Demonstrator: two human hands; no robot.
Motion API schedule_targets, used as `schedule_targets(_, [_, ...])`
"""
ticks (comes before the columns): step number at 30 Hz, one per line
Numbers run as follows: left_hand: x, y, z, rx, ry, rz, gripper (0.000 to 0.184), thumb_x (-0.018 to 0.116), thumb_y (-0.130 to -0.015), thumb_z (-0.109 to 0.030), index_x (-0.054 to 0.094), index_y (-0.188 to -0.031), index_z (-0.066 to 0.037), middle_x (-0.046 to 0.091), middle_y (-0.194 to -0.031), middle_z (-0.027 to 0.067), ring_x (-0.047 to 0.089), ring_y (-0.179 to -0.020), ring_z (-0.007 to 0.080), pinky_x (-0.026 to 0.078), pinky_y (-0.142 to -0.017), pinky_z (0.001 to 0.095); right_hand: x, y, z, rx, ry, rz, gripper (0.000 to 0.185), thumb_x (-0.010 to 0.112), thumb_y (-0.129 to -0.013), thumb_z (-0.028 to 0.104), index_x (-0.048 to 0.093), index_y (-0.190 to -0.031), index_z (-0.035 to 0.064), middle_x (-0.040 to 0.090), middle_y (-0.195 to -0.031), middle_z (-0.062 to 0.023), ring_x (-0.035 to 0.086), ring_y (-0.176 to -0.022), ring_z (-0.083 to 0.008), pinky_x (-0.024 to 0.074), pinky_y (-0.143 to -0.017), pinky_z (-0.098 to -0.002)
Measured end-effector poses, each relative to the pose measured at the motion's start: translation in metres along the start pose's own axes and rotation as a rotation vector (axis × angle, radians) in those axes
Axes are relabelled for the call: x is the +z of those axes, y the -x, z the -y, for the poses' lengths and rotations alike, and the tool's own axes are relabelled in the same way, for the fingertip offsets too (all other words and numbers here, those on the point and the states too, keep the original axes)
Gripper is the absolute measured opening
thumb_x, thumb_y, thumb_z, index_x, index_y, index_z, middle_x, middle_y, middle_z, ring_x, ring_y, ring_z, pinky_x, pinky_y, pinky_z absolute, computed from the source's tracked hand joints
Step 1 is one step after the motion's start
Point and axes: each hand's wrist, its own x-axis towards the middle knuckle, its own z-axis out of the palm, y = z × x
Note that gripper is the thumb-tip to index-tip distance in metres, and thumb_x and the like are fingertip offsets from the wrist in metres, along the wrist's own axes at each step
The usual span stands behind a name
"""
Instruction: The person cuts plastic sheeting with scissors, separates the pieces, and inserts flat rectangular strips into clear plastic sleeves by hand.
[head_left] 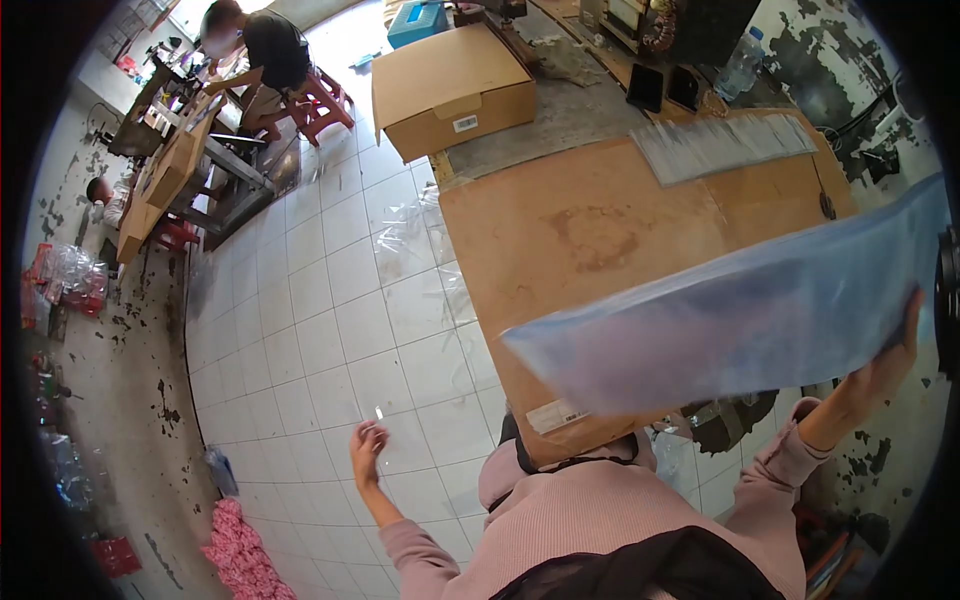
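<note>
A large bluish translucent plastic sheet or bag [730, 310] stretches over the near right part of the cardboard-covered table [520, 230]. My right hand [900, 345] grips its lower right edge, with part of the fingers behind the plastic. Out over the tiled floor, left of the table, my left hand [368, 448] holds nothing that I can see; its fingers are slightly bent and apart. A stack of clear plastic strips or bags [725, 148] lies at the table's far right.
A closed cardboard box [455, 90] sits at the table's far left, near a blue box [417, 22]. Two dark phone-like objects and a plastic bottle [740, 65] are at the back right. Two people sit at a far-left workbench [180, 165]. Pink bundle [245, 555] on the floor.
</note>
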Motion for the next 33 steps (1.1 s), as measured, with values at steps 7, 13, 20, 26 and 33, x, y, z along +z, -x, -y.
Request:
schedule_targets(7, [-0.051, -0.058, 0.027, -0.252, -0.708, -0.738, 0.029, 0.046, -0.082, -0.007, 0.049, -0.110, -0.010, 0.063, -0.089, 0.0121, 0.055, -0.102, 0.0268, 0.031, -0.092, 0.0625, 0.076, 0.057, -0.089, 1.285, -1.058, -0.130, 0.050, 0.054, -0.089, 0.031, 0.046, -0.122, -0.0046, 0.054, -0.119, -0.0133, 0.054, -0.105, -0.0237, 0.0425, -0.093, -0.0341])
schedule_targets(13, [-0.002, -0.098, 0.029, -0.288, -1.180, -1.013, 0.057, 0.055, -0.084, -0.020, 0.029, -0.134, -0.011, 0.054, -0.115, 0.0209, 0.049, -0.111, 0.0367, 0.024, -0.095, 0.0652, 0.144, 0.149, -0.197, 1.386, -1.027, -0.114, 0.049, 0.061, -0.085, 0.028, 0.048, -0.121, -0.0030, 0.055, -0.116, -0.0119, 0.055, -0.104, -0.0246, 0.0431, -0.091, -0.0350])
schedule_targets(20, [0.205, -0.005, -0.031, 0.307, -0.210, 0.131, 0.063, 0.053, -0.090, -0.036, 0.028, -0.137, -0.004, 0.049, -0.125, 0.0196, 0.052, -0.111, 0.0292, 0.044, -0.088, 0.0319, 0.125, 0.165, -0.216, 1.389, -0.276, 0.272, 0.053, 0.061, -0.084, 0.038, 0.051, -0.117, -0.0034, 0.055, -0.115, -0.0141, 0.053, -0.105, -0.0260, 0.0421, -0.088, -0.0383])
schedule_targets(26, [0.280, 0.091, -0.073, 0.389, -0.490, 0.045, 0.044, 0.060, -0.085, -0.028, 0.048, -0.112, 0.004, 0.060, -0.079, 0.0171, 0.058, -0.069, 0.0226, 0.046, -0.066, 0.0331, 0.119, 0.135, -0.021, 0.225, 0.410, 0.839, 0.076, 0.059, -0.074, 0.057, 0.044, -0.128, 0.0064, 0.037, -0.132, -0.0241, 0.040, -0.116, -0.0399, 0.0291, -0.097, -0.0488])
schedule_targets(33, [0.252, 0.080, -0.071, 0.269, -0.661, 0.086, 0.037, 0.056, -0.088, -0.031, 0.053, -0.073, 0.003, 0.051, -0.055, 0.0090, 0.045, -0.053, 0.0102, 0.040, -0.052, 0.0288, 0.187, 0.195, 0.051, -0.257, -0.033, 1.078, 0.081, 0.071, -0.064, 0.045, 0.041, -0.133, 0.0160, 0.024, -0.140, -0.0274, 0.021, -0.130, -0.0457, 0.0172, -0.098, -0.0674])
